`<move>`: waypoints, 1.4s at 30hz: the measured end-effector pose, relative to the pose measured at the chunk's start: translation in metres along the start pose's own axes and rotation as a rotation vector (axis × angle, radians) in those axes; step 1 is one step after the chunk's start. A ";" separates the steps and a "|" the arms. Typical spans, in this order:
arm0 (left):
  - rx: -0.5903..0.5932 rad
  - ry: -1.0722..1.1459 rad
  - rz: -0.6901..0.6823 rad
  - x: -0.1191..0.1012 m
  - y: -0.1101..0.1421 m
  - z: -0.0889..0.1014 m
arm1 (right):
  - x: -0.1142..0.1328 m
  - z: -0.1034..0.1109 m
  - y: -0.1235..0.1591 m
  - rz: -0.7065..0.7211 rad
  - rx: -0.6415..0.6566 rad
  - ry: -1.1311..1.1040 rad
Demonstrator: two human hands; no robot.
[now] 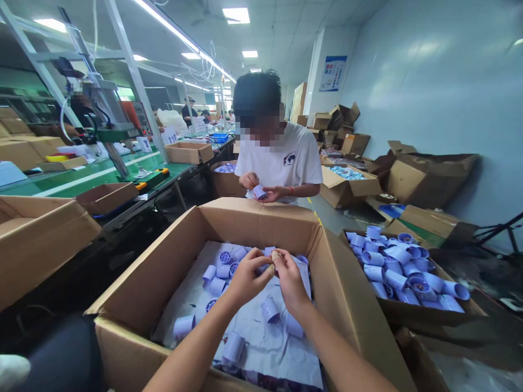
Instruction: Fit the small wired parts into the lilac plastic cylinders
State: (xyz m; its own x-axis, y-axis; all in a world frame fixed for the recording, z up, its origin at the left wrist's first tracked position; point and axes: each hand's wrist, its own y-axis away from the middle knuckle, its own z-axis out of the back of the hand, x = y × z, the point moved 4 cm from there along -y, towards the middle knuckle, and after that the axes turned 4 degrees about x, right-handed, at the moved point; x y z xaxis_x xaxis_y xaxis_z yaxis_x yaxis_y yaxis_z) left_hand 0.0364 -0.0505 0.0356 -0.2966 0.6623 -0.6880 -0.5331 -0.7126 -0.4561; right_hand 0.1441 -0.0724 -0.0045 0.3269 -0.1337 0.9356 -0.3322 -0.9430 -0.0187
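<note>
"So, what's at your left?"

"An open carton (36, 239), then the green tabletop (102, 171) with a clamp-like machine (114, 130) on it."

"And in front of you?"

"A big cardboard box (134, 294), lined with a crumpled pale sheet (251, 321). Lavender cups (233, 348) lie scattered on that, some upright, some tipped over. My left hand (247, 277) is above them, thumb and fingertips drawn in close."

"Who's that across from you?"

"A person (281, 158) in a white shirt, holding another lavender cup (260, 191) in both hands beyond the box's far edge."

"Your other hand?"

"My right hand (292, 280) meets the left, tips together. I can't tell if either pinches anything small."

"Farther right?"

"A second box (392, 313), heaped with more lavender cups (396, 280)."
</note>
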 end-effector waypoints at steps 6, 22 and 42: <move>-0.023 -0.132 -0.055 0.003 0.000 0.009 | 0.015 0.012 -0.002 0.298 -0.064 0.461; 0.227 -0.562 -0.170 0.003 0.001 -0.004 | 0.023 0.002 0.008 0.587 0.144 1.036; 0.190 -0.228 -0.093 0.000 -0.004 0.006 | 0.029 0.001 0.011 0.574 0.092 1.029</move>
State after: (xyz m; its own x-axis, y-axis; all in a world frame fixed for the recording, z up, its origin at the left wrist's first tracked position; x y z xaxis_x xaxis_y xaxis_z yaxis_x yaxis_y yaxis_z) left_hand 0.0338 -0.0463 0.0401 -0.3980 0.7729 -0.4942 -0.6988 -0.6044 -0.3826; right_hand 0.1509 -0.0871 0.0223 -0.7303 -0.2763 0.6248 -0.1193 -0.8489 -0.5149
